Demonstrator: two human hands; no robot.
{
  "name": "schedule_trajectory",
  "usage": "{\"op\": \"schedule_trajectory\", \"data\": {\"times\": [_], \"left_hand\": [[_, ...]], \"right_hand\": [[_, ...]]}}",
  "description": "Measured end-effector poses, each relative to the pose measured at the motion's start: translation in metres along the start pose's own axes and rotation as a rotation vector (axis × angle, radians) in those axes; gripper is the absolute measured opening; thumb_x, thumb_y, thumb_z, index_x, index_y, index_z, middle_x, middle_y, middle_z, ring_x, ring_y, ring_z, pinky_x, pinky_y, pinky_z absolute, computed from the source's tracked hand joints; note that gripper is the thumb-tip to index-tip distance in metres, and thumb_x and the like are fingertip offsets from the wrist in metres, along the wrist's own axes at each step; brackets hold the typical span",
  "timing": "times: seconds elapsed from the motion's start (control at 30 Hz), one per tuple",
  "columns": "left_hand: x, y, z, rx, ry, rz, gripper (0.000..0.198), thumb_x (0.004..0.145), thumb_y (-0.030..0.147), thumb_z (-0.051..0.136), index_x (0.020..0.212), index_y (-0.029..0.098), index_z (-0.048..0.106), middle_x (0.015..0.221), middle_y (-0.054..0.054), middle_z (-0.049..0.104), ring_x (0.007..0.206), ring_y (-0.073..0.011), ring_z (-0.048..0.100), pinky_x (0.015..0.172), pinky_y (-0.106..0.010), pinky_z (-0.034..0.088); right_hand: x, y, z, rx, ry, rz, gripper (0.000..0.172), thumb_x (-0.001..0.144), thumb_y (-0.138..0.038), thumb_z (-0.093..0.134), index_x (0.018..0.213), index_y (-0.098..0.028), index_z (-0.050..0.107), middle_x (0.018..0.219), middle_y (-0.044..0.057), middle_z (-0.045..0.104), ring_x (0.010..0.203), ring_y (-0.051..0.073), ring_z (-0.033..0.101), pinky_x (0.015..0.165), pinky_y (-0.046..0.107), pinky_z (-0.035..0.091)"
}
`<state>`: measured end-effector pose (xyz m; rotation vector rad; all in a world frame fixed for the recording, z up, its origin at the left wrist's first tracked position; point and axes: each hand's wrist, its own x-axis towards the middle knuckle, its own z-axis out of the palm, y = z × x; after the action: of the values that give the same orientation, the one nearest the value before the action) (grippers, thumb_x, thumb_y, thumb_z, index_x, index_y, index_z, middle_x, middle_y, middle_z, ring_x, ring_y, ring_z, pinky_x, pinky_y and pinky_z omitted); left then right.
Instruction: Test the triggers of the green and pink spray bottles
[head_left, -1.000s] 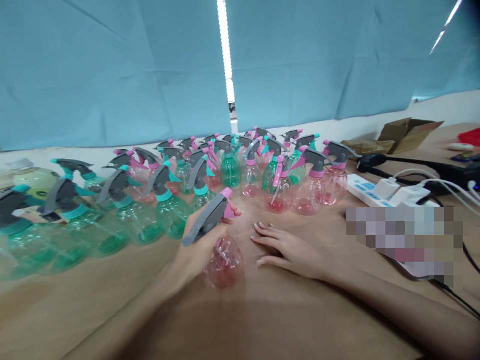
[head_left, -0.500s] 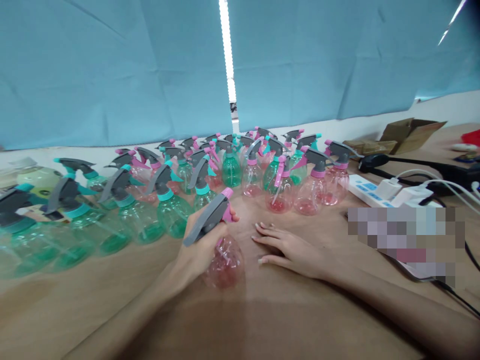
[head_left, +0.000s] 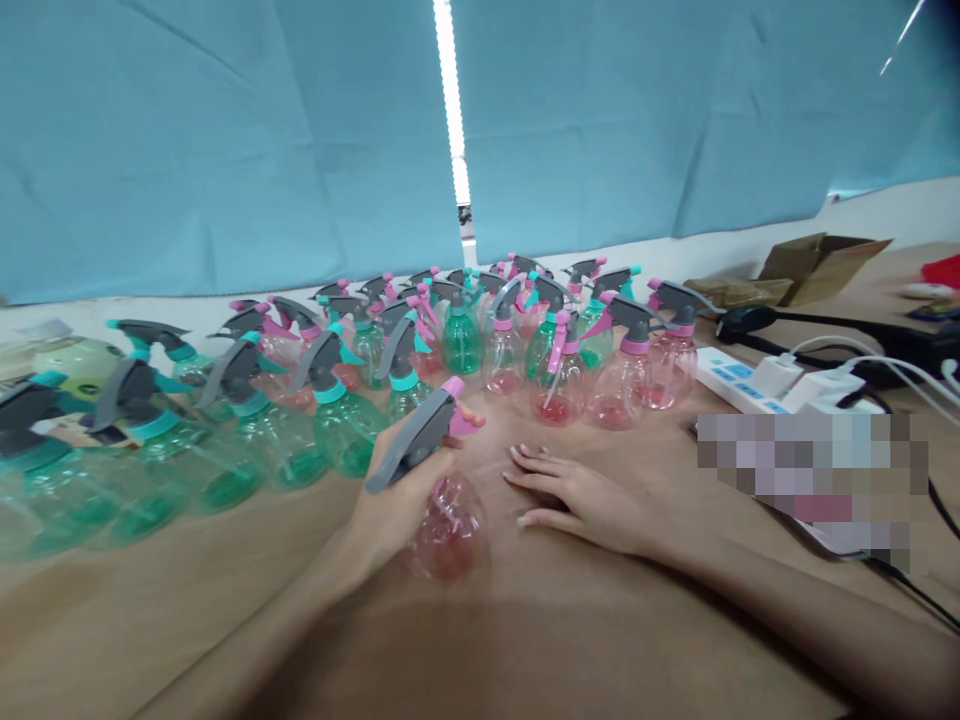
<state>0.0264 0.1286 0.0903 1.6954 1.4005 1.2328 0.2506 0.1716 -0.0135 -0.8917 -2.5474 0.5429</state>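
My left hand (head_left: pixel 394 500) is wrapped round the neck of a clear pink spray bottle (head_left: pixel 450 530) with a grey trigger head and pink nozzle (head_left: pixel 420 435). The bottle stands on the brown table (head_left: pixel 525 640), tilted a little. My right hand (head_left: pixel 581 495) lies flat on the table just to the right of the bottle, fingers stretched out, holding nothing. Behind both hands stand several green spray bottles (head_left: pixel 337 420) and pink spray bottles (head_left: pixel 555 385) in a curved cluster.
A white power strip (head_left: pixel 757 380) with plugs and cables lies at the right, next to a blurred patch. A brown cardboard box (head_left: pixel 814 265) sits at the back right. Blue curtains (head_left: pixel 225 140) hang behind the table.
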Motion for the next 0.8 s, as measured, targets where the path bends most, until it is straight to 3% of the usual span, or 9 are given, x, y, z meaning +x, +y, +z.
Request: {"op": "schedule_trajectory", "data": {"times": [0.27,0.5,0.8], "left_hand": [[-0.0058,-0.0011,0.0057,0.015,0.065,-0.061,0.016,0.067,0.024,0.056,0.081,0.021,0.063,0.069,0.002,0.064,0.055,-0.0140,0.055,0.051,-0.025,0.041],[-0.0054,0.0021,0.0068,0.005,0.051,-0.042,0.030,0.069,0.024,0.055,0.098,0.024,0.064,0.075,0.002,0.068,0.055,-0.0137,0.054,0.051,-0.025,0.040],[-0.0029,0.0050,0.0047,0.021,0.008,0.018,0.019,0.068,0.024,0.053,0.084,0.025,0.064,0.075,0.002,0.065,0.058,-0.0153,0.055,0.054,-0.026,0.043]], "right_hand": [[-0.0010,-0.0008,0.0001,0.022,0.009,0.009,0.059,0.090,-0.056,0.049,0.141,-0.027,0.041,0.151,0.006,0.031,0.140,0.025,0.028,0.114,0.047,0.026],[-0.0008,-0.0005,0.0000,0.015,0.005,0.008,0.059,0.091,-0.056,0.048,0.142,-0.026,0.041,0.151,0.007,0.031,0.140,0.025,0.027,0.114,0.047,0.025],[-0.0009,-0.0009,0.0001,0.027,0.015,0.006,0.058,0.091,-0.055,0.048,0.141,-0.026,0.043,0.151,0.007,0.033,0.140,0.026,0.029,0.114,0.048,0.026]]}}
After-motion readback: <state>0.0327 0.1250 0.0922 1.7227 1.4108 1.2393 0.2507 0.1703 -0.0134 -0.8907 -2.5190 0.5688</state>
